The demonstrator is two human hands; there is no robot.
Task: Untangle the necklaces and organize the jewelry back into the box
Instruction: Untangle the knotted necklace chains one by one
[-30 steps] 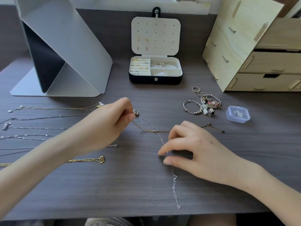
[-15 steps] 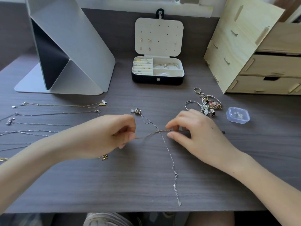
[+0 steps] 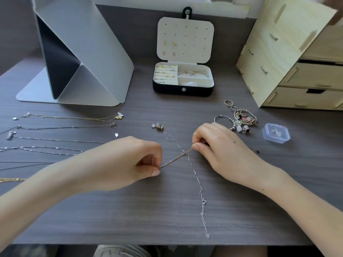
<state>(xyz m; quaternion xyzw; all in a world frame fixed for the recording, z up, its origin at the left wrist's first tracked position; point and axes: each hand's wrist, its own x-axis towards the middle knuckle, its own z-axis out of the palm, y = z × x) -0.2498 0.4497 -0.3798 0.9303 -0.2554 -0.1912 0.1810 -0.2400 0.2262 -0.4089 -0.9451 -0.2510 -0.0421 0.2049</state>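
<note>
The left hand [image 3: 128,164] pinches one end of a thin rose-gold chain [image 3: 174,158] between thumb and curled forefinger. The right hand [image 3: 224,151] pinches the same chain a little higher and to the right, so the short run between them is drawn straight just above the dark wood-grain table [image 3: 111,210]. A fine silver chain [image 3: 194,175] crosses that run close to the right fingertips; whether it is knotted there or only lies across, I cannot tell. Its round bead charm [image 3: 159,126] rests on the table above centre, and its clasp and extender tail trail toward the lower edge. A second ago the left hand held that charm end lifted while the right pressed the silver chain down. Now the charm is set down and both hands have moved to the rose-gold chain, so the work has likely turned to drawing it free of the crossing. At the left of the frame separated necklaces [image 3: 65,127] lie in rows, and at the right is a heap of bracelets and rings [image 3: 241,121]. At top centre the black jewellery box with cream lining [image 3: 183,89] stands open, well apart from both chains.
</note>
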